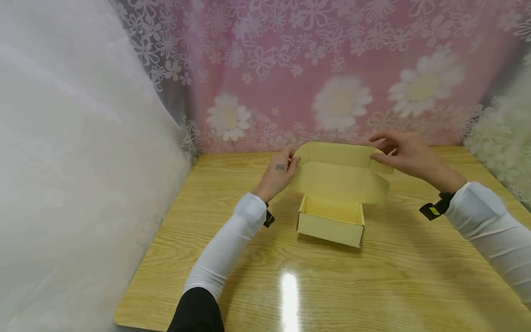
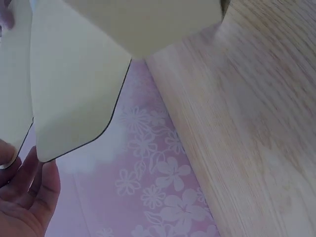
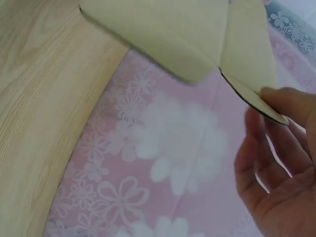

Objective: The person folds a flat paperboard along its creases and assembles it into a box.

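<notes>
A small yellowish cardboard box (image 1: 329,227) stands on the table with its lid (image 1: 333,180) raised, its inside facing the head camera. My left hand (image 1: 277,171) pinches the upper left corner of the lid's front flap between thumb and fingers. In the left wrist view the left hand (image 2: 27,202) also has a fingertip against the lid's rounded side flap (image 2: 79,98). On the other side, my right hand (image 1: 408,154) pinches the small right ear of the front flap. The right wrist view has the thumb over that ear (image 3: 261,104) and fingers beneath it.
The wood-grain table (image 1: 232,272) carries the box near its middle. A pink flowered curtain (image 1: 282,92) hangs along the far edge. Pale sheeting (image 1: 83,161) hangs at the left, and another flowered curtain (image 1: 506,152) at the right.
</notes>
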The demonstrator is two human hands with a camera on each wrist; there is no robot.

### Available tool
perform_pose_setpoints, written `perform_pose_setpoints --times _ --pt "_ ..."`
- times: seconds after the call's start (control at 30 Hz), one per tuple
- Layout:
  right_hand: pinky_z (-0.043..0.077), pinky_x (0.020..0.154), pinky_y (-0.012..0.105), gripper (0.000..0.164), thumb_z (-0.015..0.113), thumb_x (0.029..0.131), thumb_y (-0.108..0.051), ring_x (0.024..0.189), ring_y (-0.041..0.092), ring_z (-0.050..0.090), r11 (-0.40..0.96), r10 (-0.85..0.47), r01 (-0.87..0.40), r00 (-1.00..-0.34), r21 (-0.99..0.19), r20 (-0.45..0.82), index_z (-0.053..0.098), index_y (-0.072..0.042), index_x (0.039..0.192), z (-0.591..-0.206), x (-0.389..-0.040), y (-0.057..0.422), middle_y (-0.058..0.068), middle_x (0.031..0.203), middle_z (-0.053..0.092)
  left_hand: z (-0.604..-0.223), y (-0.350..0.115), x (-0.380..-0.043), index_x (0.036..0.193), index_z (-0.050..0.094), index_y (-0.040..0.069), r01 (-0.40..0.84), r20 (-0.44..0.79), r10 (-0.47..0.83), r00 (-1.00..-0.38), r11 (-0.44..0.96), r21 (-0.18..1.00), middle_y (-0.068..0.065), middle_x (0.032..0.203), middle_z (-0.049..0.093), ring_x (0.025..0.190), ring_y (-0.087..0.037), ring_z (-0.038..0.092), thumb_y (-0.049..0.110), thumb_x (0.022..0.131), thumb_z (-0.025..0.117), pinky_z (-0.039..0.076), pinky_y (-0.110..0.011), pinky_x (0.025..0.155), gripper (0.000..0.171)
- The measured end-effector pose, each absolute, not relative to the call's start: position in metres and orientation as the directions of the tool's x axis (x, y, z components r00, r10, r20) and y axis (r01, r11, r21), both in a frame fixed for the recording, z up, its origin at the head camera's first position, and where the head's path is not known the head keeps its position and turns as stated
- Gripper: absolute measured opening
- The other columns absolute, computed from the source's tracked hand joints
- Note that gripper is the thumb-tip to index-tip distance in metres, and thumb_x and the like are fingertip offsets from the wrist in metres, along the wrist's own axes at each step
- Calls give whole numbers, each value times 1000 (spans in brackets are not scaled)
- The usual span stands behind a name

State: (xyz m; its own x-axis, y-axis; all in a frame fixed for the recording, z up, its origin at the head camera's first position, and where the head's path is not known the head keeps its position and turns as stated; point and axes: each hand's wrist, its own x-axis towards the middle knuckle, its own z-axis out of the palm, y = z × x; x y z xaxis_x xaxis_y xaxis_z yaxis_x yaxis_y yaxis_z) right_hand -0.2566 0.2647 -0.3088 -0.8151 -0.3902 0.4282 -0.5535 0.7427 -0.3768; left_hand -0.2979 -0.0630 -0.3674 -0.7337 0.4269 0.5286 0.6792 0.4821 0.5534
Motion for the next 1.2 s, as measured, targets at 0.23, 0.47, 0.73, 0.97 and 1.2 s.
perform_pose_setpoints --times 0.23,0.47,0.73,0.97,1.2 --pt "45 60 12 20 71 85 -18 74 7 61 693 -310 -608 -737 -388 601 69 -11 102 -320 -259 260 1 86 69 -370 -65 -299 94 49 7 679 551 397 -734 436 590 -9 74 57 53 -11 47 16 99 46 41 -23 48 11" --pt "47 50 30 35 68 86 -33 69 24 65 760 -221 -424 -881 -493 418 65 -8 111 -360 -259 273 9 78 64 -379 -68 -301 102 53 10 618 464 418 -781 413 669 -3 84 62 72 -13 60 24 97 53 50 -22 64 15" --pt "50 58 20 43 64 88 -40 71 4 62 622 -90 -320 -936 -715 341 63 -9 119 -399 -258 269 15 112 64 -387 -63 -299 128 53 15 496 324 414 -851 429 755 1 111 61 79 -9 60 35 94 55 51 -24 67 39" --pt "55 65 31 53 53 94 -39 80 19 65 436 -188 -311 -949 -844 252 48 -6 135 -397 -257 254 15 113 58 -393 -59 -298 138 42 22 319 186 447 -875 243 916 3 132 52 85 -23 66 38 90 62 54 -32 73 55" --pt "54 72 42 35 48 99 -25 90 38 61 173 -330 -277 -920 -945 210 44 -2 125 -406 -259 260 21 109 46 -394 -64 -294 140 40 11 227 163 530 -832 59 972 -11 135 48 98 -39 60 21 94 58 51 -44 83 50"
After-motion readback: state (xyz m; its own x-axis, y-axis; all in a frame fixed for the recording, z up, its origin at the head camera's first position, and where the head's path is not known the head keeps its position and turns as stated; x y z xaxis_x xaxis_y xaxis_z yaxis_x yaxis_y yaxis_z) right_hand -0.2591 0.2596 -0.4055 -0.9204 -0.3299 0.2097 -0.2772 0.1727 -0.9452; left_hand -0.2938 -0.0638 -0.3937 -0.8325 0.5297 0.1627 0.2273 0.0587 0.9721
